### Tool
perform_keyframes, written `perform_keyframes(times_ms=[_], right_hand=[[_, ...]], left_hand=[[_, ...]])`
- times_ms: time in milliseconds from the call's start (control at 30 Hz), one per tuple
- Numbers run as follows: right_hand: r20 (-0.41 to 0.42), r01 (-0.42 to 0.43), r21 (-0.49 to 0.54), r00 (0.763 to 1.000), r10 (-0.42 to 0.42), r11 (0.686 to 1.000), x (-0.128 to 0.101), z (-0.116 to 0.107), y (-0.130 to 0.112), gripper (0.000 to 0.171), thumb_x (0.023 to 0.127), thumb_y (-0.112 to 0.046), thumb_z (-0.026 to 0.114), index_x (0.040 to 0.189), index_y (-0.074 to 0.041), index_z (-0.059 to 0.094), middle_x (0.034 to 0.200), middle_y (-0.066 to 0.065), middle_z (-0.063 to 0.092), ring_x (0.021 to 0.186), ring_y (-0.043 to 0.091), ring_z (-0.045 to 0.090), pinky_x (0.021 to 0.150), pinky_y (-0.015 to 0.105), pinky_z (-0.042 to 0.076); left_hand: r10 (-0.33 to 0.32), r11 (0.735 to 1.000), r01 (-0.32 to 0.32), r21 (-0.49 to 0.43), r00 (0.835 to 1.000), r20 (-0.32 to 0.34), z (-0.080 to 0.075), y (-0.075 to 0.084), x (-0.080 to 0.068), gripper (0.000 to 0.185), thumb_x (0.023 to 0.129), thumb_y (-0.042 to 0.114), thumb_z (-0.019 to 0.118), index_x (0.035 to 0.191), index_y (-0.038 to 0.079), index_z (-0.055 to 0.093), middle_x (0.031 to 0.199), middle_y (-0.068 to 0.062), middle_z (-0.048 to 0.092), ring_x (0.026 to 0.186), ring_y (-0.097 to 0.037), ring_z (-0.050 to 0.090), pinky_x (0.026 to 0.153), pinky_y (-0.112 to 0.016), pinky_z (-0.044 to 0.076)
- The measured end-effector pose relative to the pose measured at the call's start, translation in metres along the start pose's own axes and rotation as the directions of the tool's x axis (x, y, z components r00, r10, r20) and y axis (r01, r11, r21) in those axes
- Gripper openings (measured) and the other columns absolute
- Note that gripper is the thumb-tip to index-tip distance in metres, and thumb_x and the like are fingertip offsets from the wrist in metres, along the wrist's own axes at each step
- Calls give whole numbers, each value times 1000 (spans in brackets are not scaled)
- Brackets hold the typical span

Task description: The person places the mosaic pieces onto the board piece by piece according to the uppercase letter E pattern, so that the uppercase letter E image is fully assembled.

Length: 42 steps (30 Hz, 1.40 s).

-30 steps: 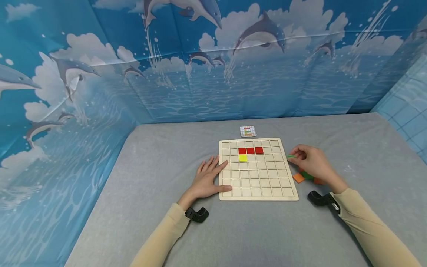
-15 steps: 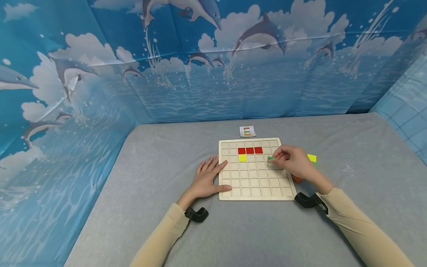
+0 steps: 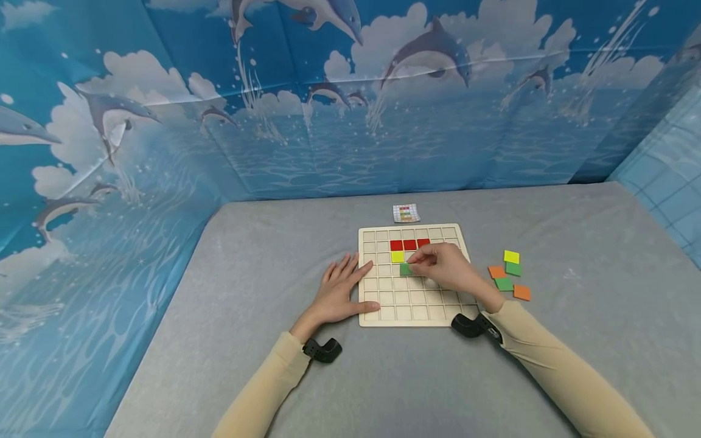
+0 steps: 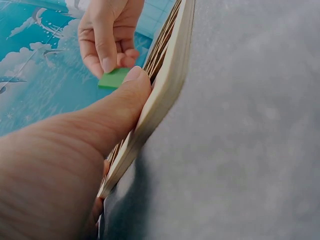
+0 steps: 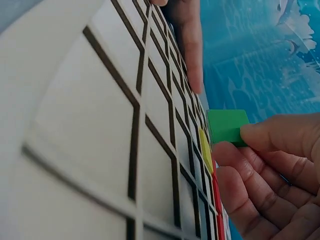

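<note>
A pale wooden grid board lies on the grey cloth. Three red tiles fill a row near its top, and a yellow tile sits under the leftmost one. My right hand holds a green square tile over the board, just below the yellow tile. In the right wrist view, thumb and fingers pinch this green tile by one edge. My left hand rests spread at the board's left side, its thumb and index finger over the rim.
Right of the board lie several loose tiles: a yellow one, green ones and orange ones. A small card printed with a coloured grid lies behind the board. A blue dolphin curtain hangs at the back.
My right hand has carried the green tile leftward from beside the loose tiles to over the board near the yellow tile. The left hand has stayed in place.
</note>
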State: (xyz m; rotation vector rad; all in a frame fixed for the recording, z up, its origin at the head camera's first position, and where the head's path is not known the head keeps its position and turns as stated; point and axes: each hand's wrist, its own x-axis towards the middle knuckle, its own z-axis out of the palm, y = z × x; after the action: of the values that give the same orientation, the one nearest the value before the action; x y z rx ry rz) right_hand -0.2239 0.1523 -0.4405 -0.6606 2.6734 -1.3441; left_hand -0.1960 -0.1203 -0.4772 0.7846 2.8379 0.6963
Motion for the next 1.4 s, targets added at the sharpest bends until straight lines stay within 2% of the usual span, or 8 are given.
perform_keyframes(times_ms=[267, 433, 667, 1033, 1400], right_hand=[[-13, 67, -28, 998, -67, 997, 9, 12, -4, 3, 84, -8, 72, 87, -7, 72, 73, -5, 64, 63, 11, 58, 61, 31, 47], [-24, 56, -55, 998, -57, 997, 12, 15, -3, 8, 85, -13, 73, 85, -5, 71, 72, -6, 62, 63, 11, 56, 61, 30, 47], [-17, 38, -92, 999, -40, 995, 12, 14, -4, 5, 85, -9, 71, 89, -6, 73, 75, -4, 63, 65, 12, 56, 61, 32, 46], [-21, 101, -149, 994, -105, 984, 8, 11, -3, 12, 86, -2, 65, 94, -4, 74, 82, 1, 64, 65, 13, 51, 60, 31, 43], [5, 76, -173, 997, -76, 982, 7, 11, -1, 12, 86, -7, 68, 97, -5, 74, 83, -2, 64, 66, 12, 50, 61, 31, 43]], left_hand=[[-2, 1000, 2, 15, 1000, 0, -1, 1, 0, 87, 83, 60, 62, 152, 25, 24, 158, -7, 8, 143, -23, -1, 111, -46, -1], [1, 1000, -1, 15, 1000, -1, -2, 2, 0, 87, 83, 59, 62, 152, 24, 25, 158, -8, 8, 143, -24, 0, 111, -46, -1], [-1, 1000, 1, 21, 1000, -5, -3, 2, 0, 86, 83, 59, 62, 152, 24, 25, 158, -7, 8, 143, -24, 0, 111, -46, -1], [8, 1000, -8, 14, 1000, -13, -4, 3, 0, 86, 83, 58, 63, 152, 23, 26, 157, -9, 9, 143, -25, 1, 111, -46, 0], [-3, 1000, 3, 16, 1000, 0, -2, 3, 0, 86, 83, 60, 62, 152, 24, 25, 157, -8, 9, 143, -24, 0, 111, -46, -1]])
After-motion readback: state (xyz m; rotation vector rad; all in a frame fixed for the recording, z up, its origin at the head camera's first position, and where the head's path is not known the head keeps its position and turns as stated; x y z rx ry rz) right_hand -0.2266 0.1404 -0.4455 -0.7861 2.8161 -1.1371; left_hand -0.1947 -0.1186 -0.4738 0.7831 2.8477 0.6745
